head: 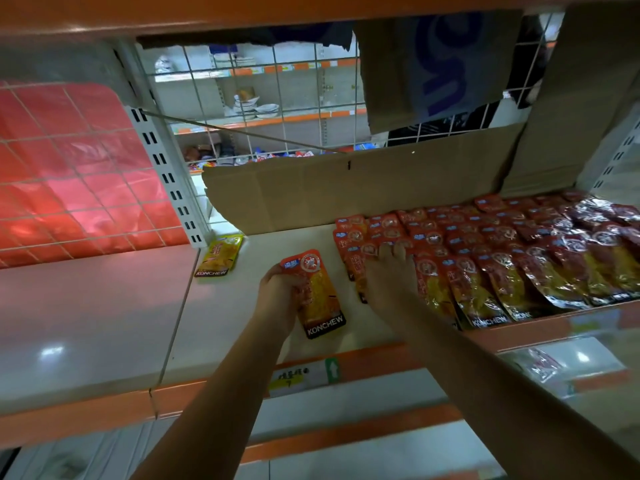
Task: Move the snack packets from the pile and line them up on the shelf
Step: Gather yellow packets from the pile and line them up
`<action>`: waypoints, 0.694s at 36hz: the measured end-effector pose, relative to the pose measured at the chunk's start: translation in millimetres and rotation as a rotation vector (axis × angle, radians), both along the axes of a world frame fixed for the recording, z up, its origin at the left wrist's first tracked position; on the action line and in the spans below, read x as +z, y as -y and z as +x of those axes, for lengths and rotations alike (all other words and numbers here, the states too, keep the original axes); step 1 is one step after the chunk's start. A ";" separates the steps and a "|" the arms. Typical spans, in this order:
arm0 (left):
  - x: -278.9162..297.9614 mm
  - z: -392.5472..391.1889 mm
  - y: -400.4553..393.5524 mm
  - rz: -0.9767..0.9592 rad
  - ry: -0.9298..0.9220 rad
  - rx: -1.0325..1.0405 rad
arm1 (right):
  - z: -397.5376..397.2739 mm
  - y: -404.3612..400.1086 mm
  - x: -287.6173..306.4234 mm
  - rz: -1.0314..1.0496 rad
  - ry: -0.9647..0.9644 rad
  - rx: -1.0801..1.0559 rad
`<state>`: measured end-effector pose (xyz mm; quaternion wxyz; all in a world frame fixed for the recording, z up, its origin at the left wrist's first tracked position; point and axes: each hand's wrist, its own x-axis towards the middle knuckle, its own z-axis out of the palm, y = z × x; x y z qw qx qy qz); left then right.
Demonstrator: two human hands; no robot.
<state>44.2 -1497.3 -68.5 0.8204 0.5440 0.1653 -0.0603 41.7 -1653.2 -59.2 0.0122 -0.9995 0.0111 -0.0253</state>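
I see my left hand point(277, 289) gripping 1 orange snack packet point(317, 292) at centre frame, ready for the shelf point(242, 327), while my right hand point(388, 275), fingers flat and spread, steadies the lined-up packets point(502, 265) at right so they stay put.

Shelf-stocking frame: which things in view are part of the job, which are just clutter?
Job:
- left hand gripping a red snack packet
- right hand resting flat on the lined-up red packets
- shelf they lie on

Lying about:
- yellow packet, alone by the upright
- cardboard sheet along the back
- red plastic bag behind the wire grid
- price label on the shelf edge
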 end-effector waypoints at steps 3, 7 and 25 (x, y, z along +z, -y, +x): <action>-1.5 1.2 10.3 0.006 0.022 -0.008 | -2.9 9.9 -0.3 0.061 0.039 0.027; -2.7 3.3 35.7 0.125 0.104 -0.046 | -9.6 31.1 -0.2 0.162 0.182 0.030; -28.7 8.8 90.8 1.235 0.375 -0.251 | -24.9 67.7 -2.0 0.260 0.190 0.031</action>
